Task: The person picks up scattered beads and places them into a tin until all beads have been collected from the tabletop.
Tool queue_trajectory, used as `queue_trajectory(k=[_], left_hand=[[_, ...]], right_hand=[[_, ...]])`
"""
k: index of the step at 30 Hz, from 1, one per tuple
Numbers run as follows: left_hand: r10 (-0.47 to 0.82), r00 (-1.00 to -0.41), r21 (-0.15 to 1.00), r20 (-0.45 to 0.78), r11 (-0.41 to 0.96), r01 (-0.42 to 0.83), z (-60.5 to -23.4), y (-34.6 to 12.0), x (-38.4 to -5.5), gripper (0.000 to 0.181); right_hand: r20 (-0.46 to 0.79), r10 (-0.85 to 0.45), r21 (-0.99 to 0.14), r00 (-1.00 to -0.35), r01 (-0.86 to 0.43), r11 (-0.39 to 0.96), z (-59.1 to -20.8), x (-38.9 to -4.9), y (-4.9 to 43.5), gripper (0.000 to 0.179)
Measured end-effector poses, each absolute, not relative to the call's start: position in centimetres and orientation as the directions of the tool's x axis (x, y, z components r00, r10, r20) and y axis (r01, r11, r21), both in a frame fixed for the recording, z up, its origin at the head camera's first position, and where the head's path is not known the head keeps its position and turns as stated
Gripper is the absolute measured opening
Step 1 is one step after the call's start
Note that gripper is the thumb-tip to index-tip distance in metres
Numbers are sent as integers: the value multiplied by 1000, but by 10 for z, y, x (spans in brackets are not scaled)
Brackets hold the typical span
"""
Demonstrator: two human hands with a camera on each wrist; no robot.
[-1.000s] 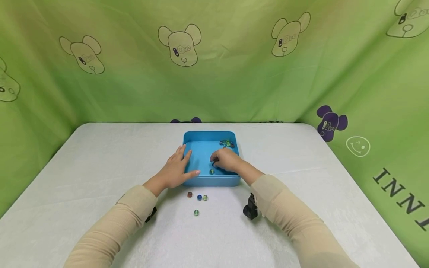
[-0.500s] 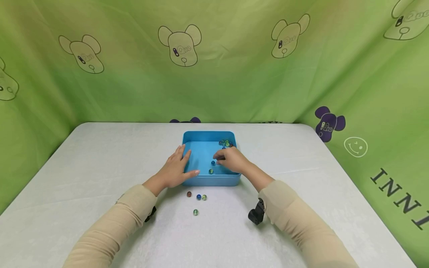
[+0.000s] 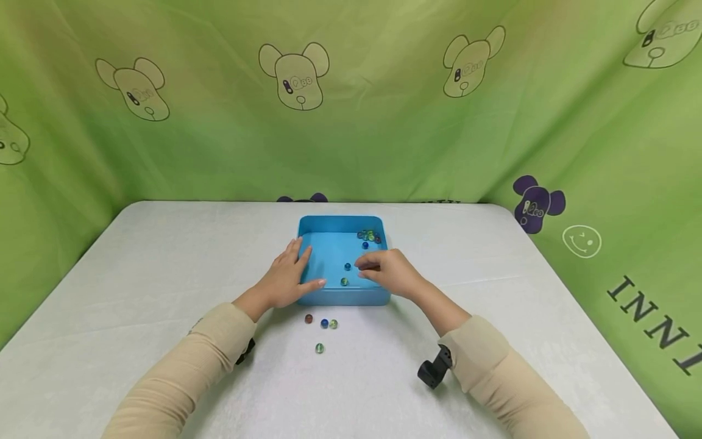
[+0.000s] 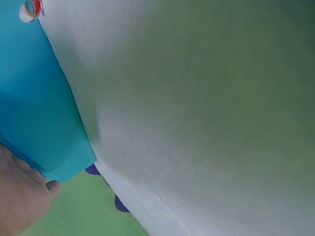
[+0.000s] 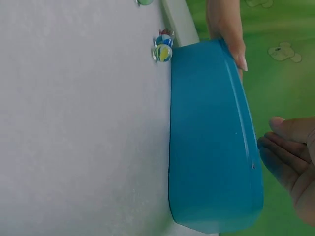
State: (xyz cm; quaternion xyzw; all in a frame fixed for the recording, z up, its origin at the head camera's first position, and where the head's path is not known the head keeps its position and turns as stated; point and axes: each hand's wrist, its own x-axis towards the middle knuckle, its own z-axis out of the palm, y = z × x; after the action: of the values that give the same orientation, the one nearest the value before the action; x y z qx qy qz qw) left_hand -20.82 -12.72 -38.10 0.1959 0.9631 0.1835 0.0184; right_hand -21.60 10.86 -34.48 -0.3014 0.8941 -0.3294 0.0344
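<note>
A blue tray (image 3: 344, 297) with upright walls stands on the table. My left hand (image 3: 283, 278) rests spread over its left wall, thumb along the front rim. Over the tray's right side is my right hand (image 3: 390, 269), its fingers loosely bent; in the right wrist view a gap shows between thumb and fingers, with nothing held. Just left of those fingertips lies a blue marble (image 3: 348, 266), and a yellow-green marble (image 3: 344, 281) sits near the front wall. Farther back is another blue marble (image 3: 365, 245), close to a cluster of marbles (image 3: 368, 235) in the far right corner.
In front of the tray lie a reddish-brown marble (image 3: 309, 319), a dark blue marble (image 3: 325, 324), a pale yellow-green marble (image 3: 334, 324) and, nearer, a green marble (image 3: 320, 348). The white tabletop (image 3: 219, 244) meets a green curtain (image 3: 219, 152) behind.
My right hand has drawn back toward the right and nearer, its fingers parting from the blue marble. The other blue marble near the cluster now shows fully. My left hand stays put.
</note>
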Motion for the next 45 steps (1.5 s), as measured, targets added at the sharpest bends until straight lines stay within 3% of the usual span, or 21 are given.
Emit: queue_trajectory(k=[23,45], left_hand=[[382,-924,365,24,857,364,-381,-127,-208,84],[388,-921,354,29,858,373,-381,-127,-209,86]], right_hand=[[135,-604,-757,-785,-475,448,-351,-179,109,23],[61,-746,-752,-663,-522,402,-369,-159,91,18]])
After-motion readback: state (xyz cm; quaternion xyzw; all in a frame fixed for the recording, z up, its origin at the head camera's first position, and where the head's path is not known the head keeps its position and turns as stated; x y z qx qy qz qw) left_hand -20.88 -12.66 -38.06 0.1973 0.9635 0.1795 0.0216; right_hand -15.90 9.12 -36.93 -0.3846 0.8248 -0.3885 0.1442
